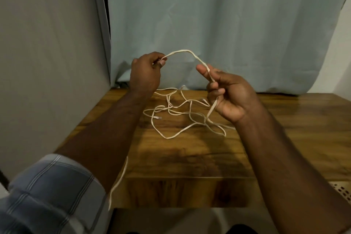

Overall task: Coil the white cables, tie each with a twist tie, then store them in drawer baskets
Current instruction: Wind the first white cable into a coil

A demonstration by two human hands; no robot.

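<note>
A white cable (182, 51) arches in the air between both hands above the wooden table (190, 157). My left hand (145, 74) pinches one end of the arch between thumb and fingers. My right hand (229, 95) grips the cable lower down, its fingers curled round it, and the cable runs out under the palm to the table. More white cable (176, 119) lies in a loose tangle on the table beneath the hands, with small plugs showing at some ends. A white strand (119, 180) hangs off the table's front left edge.
A pale blue curtain (228, 24) hangs behind the table and a grey curtain (47, 43) covers the left side. A perforated white basket corner (341, 190) shows at the right edge. The table's front edge runs across the lower middle.
</note>
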